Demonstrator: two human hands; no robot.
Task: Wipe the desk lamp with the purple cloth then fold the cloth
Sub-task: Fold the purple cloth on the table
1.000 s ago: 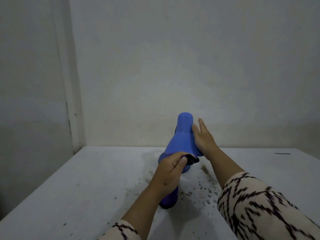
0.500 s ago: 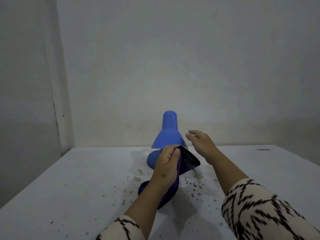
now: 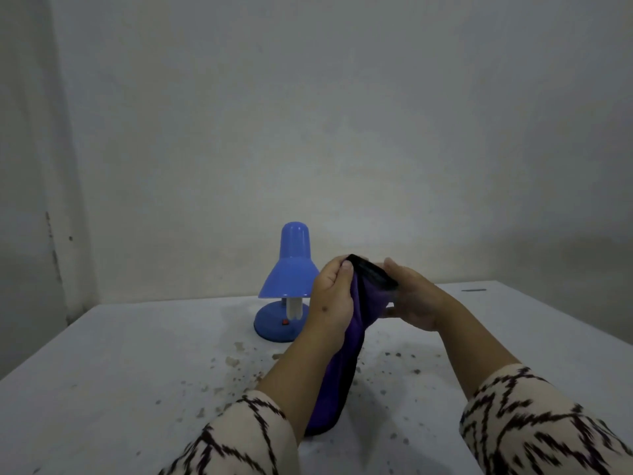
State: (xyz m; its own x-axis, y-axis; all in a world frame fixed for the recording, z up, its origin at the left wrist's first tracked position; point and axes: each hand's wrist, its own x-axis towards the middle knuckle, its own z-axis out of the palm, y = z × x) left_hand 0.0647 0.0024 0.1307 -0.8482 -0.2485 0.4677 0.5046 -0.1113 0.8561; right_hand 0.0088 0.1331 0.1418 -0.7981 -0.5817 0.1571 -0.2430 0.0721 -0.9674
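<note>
While lamp (image 3: 290,282) stands, both hands grip cloth (image 3: 346,365)

Blue desk lamp (image 3: 290,282) stands upright; purple cloth (image 3: 346,354) hangs beside it.

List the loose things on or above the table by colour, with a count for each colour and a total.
Blue: 1, the desk lamp, standing on the table.
Purple: 1, the cloth, held by the left hand and right hand.
Total: 2
</note>
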